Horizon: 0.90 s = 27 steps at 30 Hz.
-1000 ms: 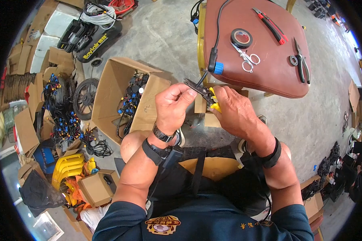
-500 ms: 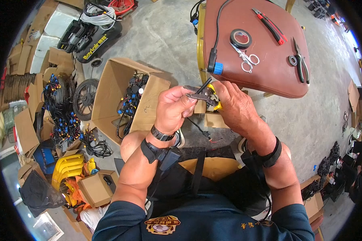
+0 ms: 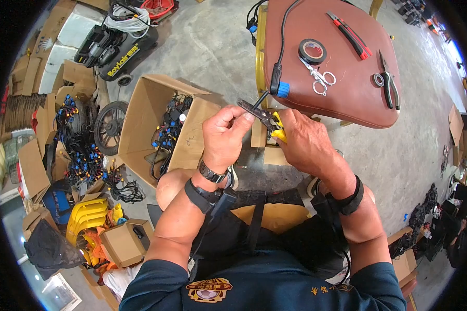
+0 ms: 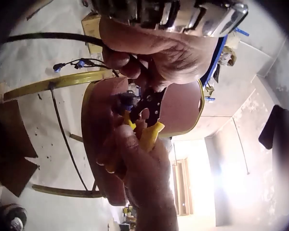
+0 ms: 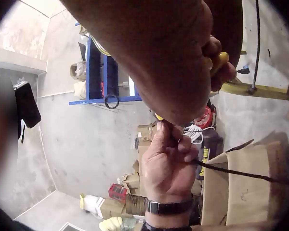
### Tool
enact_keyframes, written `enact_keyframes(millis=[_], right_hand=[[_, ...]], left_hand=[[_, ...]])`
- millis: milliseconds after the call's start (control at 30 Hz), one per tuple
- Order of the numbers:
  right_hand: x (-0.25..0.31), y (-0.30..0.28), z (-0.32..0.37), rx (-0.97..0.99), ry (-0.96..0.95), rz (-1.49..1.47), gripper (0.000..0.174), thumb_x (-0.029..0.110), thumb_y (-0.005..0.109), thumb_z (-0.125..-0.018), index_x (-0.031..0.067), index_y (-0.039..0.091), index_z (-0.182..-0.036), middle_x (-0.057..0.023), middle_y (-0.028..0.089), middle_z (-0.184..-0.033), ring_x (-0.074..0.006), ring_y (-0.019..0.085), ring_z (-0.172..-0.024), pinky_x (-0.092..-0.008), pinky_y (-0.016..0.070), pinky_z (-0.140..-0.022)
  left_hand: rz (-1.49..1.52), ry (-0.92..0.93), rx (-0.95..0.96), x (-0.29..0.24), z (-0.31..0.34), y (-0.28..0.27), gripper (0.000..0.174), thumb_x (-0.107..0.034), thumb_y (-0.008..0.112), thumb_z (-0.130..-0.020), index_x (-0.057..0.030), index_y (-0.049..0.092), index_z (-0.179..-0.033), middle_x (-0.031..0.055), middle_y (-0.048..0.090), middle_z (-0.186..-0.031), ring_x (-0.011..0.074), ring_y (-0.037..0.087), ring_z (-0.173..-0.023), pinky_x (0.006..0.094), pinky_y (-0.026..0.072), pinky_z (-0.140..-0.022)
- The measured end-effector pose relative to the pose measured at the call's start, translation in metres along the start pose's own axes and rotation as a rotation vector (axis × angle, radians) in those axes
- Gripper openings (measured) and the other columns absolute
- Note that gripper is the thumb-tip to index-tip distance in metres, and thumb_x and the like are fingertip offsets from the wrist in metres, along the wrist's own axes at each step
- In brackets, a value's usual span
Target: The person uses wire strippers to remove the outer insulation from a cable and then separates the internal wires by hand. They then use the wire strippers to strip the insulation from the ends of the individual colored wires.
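Observation:
My left hand [image 3: 223, 136] pinches a black cable [image 3: 261, 99] between thumb and forefinger, right at the head of the wire strippers [image 3: 265, 121]. My right hand [image 3: 308, 141] grips the strippers by their yellow handles [image 4: 151, 137]. The dark tool head, with round holes, shows between both hands in the left wrist view. In the right wrist view the cable [image 5: 231, 171] trails away from the left fingers. Just beyond the hands, a black plug with a blue collar [image 3: 283, 89] lies at the near edge of the brown padded seat [image 3: 342, 103].
On the seat lie black tape [image 3: 312, 51], folding scissors [image 3: 321, 80], a red utility knife [image 3: 350, 35] and pliers [image 3: 388, 80] beside a small grey roll [image 3: 378, 80]. An open carton [image 3: 140, 114] holding cables stands at left. Behind it are a compressor [image 3: 119, 52] and a wheel [image 3: 110, 127].
Half a second ago the strippers sat lower and turned, with a cable tail hanging below the hands. Now both hands are back near their pose of a second ago, and that tail no longer shows.

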State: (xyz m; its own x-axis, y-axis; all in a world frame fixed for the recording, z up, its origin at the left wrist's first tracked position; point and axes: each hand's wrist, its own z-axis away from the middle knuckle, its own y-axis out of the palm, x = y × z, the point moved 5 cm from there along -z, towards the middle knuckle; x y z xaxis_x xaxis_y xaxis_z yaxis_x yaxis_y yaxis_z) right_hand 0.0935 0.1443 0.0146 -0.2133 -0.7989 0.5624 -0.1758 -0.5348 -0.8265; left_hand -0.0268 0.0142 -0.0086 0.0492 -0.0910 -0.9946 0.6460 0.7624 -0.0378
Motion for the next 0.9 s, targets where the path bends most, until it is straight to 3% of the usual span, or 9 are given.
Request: enact_keyframes(millis=[200,500,700,800,900], right_hand=[[-0.005,0.007,0.0,-0.028,-0.046,0.018,0.032,0.002,0.059,-0.079,-0.0008,0.051,-0.11,-0.0179,0.059,-0.096,-0.0358,0.061,-0.094,-0.045,0.0513,-0.075],[0.0,0.0,0.0,-0.146,-0.12,0.027,0.042,0.002,0.06,-0.078,0.0016,0.048,-0.118,-0.0157,0.056,-0.102,-0.0356,0.058,-0.098,-0.0444,0.051,-0.079],[0.0,0.001,0.0,-0.127,-0.124,0.092,0.039,0.005,0.059,-0.08,0.0,0.048,-0.116,-0.0176,0.057,-0.103,-0.0358,0.058,-0.099,-0.0446,0.0504,-0.078],[0.001,0.0,0.0,-0.053,-0.056,0.045,0.035,0.008,0.062,-0.08,-0.0008,0.05,-0.112,-0.0187,0.058,-0.099,-0.0367,0.06,-0.095,-0.0451,0.0503,-0.075],[-0.001,0.0,0.0,-0.013,0.006,-0.006,0.033,0.012,0.065,-0.08,-0.0011,0.052,-0.107,-0.0188,0.06,-0.093,-0.0376,0.062,-0.089,-0.0459,0.0503,-0.073]], left_hand=[[0.284,-0.091,0.123,0.007,0.004,-0.001,0.01,-0.01,0.069,-0.089,-0.0009,0.067,-0.092,0.0,0.061,-0.073,0.0048,0.046,-0.057,0.0195,0.0351,-0.05],[0.731,-0.246,0.304,0.007,0.01,0.007,0.012,-0.005,0.065,-0.089,0.0006,0.065,-0.099,0.0072,0.062,-0.077,0.0102,0.048,-0.055,0.0223,0.0352,-0.05],[0.737,-0.266,0.35,0.006,0.009,0.005,0.011,-0.005,0.063,-0.09,-0.0009,0.065,-0.099,0.0077,0.061,-0.074,0.0104,0.048,-0.054,0.0227,0.0349,-0.049],[0.584,-0.166,0.275,0.01,0.002,0.001,0.009,-0.008,0.064,-0.092,-0.0012,0.066,-0.096,0.0048,0.061,-0.072,0.0081,0.048,-0.055,0.0214,0.0363,-0.049],[0.153,-0.08,0.082,0.002,0.0,0.0,0.011,-0.012,0.066,-0.092,-0.0014,0.067,-0.093,0.0011,0.062,-0.072,0.0048,0.049,-0.056,0.0194,0.0373,-0.049]])
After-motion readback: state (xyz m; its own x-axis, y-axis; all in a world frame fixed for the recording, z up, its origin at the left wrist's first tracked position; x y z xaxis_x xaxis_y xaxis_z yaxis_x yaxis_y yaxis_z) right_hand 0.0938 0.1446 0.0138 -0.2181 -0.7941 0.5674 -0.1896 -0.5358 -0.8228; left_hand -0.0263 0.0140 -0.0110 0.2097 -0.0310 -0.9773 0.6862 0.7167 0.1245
